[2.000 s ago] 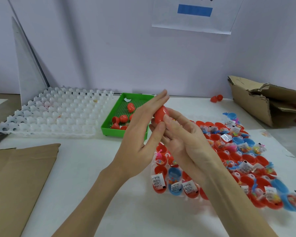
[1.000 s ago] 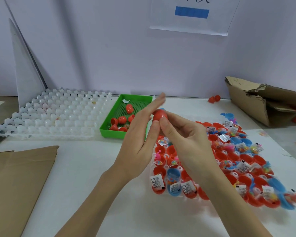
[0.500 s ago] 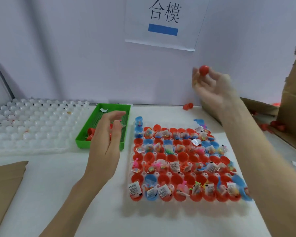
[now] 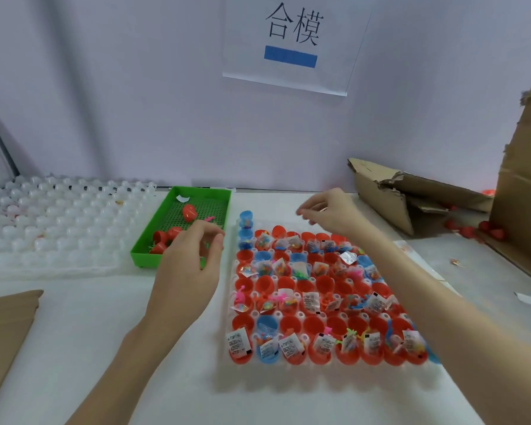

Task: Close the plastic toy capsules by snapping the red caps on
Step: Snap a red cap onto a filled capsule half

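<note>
A clear tray point(image 4: 231, 302) holds rows of open red and blue capsule bottoms point(image 4: 316, 325) stuffed with small toys and paper slips. To its left, red caps point(image 4: 189, 211) lie in a green tray point(image 4: 144, 259). My left hand point(image 4: 190, 268) hovers at the green tray's near right corner, fingers loosely curled, nothing in it. My right hand point(image 4: 328, 213) hangs over the far edge of the capsule tray, fingers bent and apart, also holding nothing. Closed red capsules point(image 4: 469, 231) lie on the table at the far right.
A white empty moulded tray point(image 4: 59, 225) fills the left side. Flat cardboard point(image 4: 3, 326) lies at the near left. A torn cardboard box point(image 4: 411, 194) and a tall cardboard flap point(image 4: 528, 194) stand at the right. A paper sign point(image 4: 292, 41) hangs on the wall.
Both hands pressed a red capsule together, then my right hand lifted it up to the right. Now that hand is down and the capsule is gone. My left hand moved towards the green tray.
</note>
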A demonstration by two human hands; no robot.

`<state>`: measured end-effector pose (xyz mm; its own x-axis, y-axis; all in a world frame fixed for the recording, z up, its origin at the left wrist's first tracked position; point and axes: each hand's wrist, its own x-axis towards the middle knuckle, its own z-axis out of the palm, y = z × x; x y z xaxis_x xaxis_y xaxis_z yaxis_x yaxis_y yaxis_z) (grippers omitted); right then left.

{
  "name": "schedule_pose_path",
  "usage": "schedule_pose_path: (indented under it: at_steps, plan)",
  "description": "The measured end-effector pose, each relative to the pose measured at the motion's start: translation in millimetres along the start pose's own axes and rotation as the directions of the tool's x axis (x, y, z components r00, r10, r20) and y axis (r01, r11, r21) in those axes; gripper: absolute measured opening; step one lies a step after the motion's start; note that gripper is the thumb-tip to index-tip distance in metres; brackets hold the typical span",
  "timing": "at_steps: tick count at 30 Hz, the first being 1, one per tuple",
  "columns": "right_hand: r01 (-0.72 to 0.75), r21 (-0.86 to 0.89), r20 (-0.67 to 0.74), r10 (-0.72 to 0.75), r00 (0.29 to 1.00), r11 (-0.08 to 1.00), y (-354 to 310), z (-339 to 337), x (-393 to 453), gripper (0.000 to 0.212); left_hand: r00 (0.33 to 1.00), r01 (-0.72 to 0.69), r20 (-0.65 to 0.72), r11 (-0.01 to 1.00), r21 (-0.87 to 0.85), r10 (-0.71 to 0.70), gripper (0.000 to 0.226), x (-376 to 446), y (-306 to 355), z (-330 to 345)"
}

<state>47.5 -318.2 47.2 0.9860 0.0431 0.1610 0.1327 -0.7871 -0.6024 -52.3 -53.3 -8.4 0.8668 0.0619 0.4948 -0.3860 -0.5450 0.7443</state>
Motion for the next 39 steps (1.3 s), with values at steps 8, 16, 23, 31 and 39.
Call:
schedule_pose_path:
  at_steps: [8,16,23,31,39]
  plan:
    - [0.215,-0.138,0.104,-0.201,0.974,0.967,-55,49,19,0.016,1.000,-0.014,0.029,0.993,0.119,0.011,0.010,-1,-8,3]
    - [0.211,-0.343,0.182,-0.155,0.971,0.915,-67,62,34,0.016,0.999,-0.035,0.028,0.985,0.168,0.030,0.013,0,-8,0]
    - [0.217,-0.433,0.303,-0.085,0.949,0.875,-59,47,36,0.015,0.999,-0.037,0.027,0.985,0.167,0.033,0.013,0,-5,-1]
    - [0.229,-0.395,0.215,-0.153,0.965,0.889,-50,51,35,0.009,0.999,-0.036,0.033,0.984,0.175,0.030,0.013,1,-6,-1]
    - [0.212,-0.290,0.123,-0.183,0.975,0.933,-80,1,23,0.013,0.999,0.034,0.041,0.990,-0.136,-0.029,0.038,-1,9,4]
